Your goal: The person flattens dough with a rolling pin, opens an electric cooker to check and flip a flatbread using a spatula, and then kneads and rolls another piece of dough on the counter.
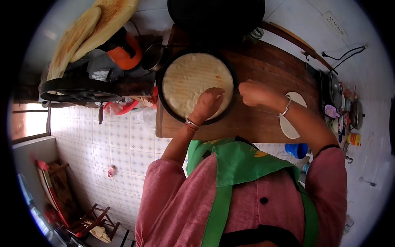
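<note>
A round, pale flatbread [193, 78] with light brown streaks lies in a black round pan [161, 96] on the wooden table. My left hand [210, 103] is over the lower right part of the flatbread, its fingers stretched toward the rim. Whether the fingertips touch the bread I cannot tell. To the right of the pan, above the wood, my right hand [256, 93] is closed with its fingers curled in. What it holds, if anything, is hidden.
The black lid [216, 14] stands raised behind the pan. Baked flatbreads [78, 35] lean at the upper left, near an orange appliance [124, 51] and a wheel with a handle [80, 87]. A pale board-like oval [290, 123] lies under my right forearm. A blue bucket [296, 150] stands below.
</note>
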Demonstrator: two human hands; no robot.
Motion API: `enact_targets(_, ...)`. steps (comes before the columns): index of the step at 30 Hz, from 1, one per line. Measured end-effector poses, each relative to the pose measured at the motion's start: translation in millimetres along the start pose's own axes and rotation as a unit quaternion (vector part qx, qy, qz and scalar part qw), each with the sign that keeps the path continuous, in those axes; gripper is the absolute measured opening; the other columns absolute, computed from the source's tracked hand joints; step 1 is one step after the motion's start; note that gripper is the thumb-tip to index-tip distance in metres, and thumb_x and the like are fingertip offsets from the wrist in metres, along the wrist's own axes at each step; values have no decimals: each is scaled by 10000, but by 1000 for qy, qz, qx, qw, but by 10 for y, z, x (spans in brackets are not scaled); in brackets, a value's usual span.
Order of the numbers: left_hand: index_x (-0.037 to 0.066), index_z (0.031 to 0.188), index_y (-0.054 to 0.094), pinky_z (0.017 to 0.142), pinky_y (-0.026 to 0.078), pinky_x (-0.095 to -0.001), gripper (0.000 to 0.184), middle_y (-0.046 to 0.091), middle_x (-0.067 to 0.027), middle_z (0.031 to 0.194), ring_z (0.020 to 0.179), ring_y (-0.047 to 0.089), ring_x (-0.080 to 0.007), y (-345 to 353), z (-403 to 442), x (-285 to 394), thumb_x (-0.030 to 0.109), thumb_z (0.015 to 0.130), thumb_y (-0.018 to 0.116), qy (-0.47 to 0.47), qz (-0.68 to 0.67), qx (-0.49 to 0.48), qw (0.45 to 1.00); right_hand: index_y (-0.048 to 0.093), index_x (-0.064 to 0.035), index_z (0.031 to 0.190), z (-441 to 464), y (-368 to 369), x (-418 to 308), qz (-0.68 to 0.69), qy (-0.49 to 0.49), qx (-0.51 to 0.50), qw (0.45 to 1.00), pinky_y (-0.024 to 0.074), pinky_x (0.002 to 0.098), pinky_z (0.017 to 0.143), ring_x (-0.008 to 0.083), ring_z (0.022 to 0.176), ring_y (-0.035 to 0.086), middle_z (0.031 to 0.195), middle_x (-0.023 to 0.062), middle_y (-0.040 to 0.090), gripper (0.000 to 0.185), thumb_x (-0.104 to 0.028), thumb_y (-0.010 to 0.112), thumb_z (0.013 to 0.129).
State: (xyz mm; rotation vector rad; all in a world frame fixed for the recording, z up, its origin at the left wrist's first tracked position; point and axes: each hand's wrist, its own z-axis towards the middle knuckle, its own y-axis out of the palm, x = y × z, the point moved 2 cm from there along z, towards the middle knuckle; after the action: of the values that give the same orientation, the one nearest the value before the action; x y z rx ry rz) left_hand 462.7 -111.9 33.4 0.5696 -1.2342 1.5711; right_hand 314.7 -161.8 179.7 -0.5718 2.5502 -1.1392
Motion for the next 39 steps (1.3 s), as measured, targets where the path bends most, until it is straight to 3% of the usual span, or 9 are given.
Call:
enact_targets(5,13,1003,650,776,509,-394,179,670,-153,932,870,637,-331,0,-2,-20,86,840,648,5,0,8,1000,689,46,818,0,-134,-122,-27,20,-42,999,542,441,726,395,902,664,934,256,667,179,-6,534,745)
enact_targets(11,17,996,652,794,505,-409,185,667,-159,942,891,631,-338,19,84,-57,84,823,653,7,13,-7,1000,683,44,819,-4,198,232,-2,6,-19,1000,523,459,689,411,842,657,915,271,651,191,-9,521,732)
enact_targets(12,17,996,652,794,505,-409,185,667,-159,942,891,631,-338,60,100,-87,84,823,653,7,12,-7,1000,677,47,818,-72,237,275,48,-16,27,998,514,465,690,414,843,652,909,276,645,189,-11,521,730)
enact_targets(13,19,1010,646,822,495,-416,216,659,-164,966,921,616,-347,109,115,-114,84,804,659,19,20,-13,1000,672,50,818,-126,269,320,98,-39,73,992,506,471,690,417,843,648,902,280,640,186,-13,522,728)
enact_targets(21,42,1132,593,918,436,-447,487,578,-173,1115,1055,519,-377,389,273,-79,140,677,733,53,118,-85,988,677,39,1022,-462,351,467,246,7,100,964,502,395,880,360,1010,640,1046,232,669,263,-70,552,819)
enact_targets(23,53,1167,573,918,429,-461,572,531,-164,1171,1085,490,-373,406,347,42,151,637,764,-19,148,-151,977,671,39,1058,-500,369,494,264,22,87,960,499,383,901,347,1027,640,1072,224,670,277,-74,556,832)
enact_targets(26,67,1199,555,916,431,-456,630,497,-149,1195,1101,469,-364,480,409,96,151,616,777,-37,201,-146,968,667,51,1049,-541,393,565,293,24,100,950,503,384,889,341,1023,644,1060,227,671,267,-65,568,830)
enact_targets(36,121,1185,602,877,449,-456,612,489,-124,1171,1068,484,-348,488,468,-29,164,597,767,8,218,-200,955,659,52,1072,-528,530,760,343,-6,96,934,519,382,854,332,974,662,1042,221,680,289,-67,582,820)
enact_targets(39,112,1102,643,850,462,-443,464,530,-90,1138,1027,513,-323,469,562,-45,145,645,715,71,207,-172,961,658,46,1083,-514,578,814,347,-9,94,933,523,384,845,326,968,665,1044,218,682,299,-75,588,820)
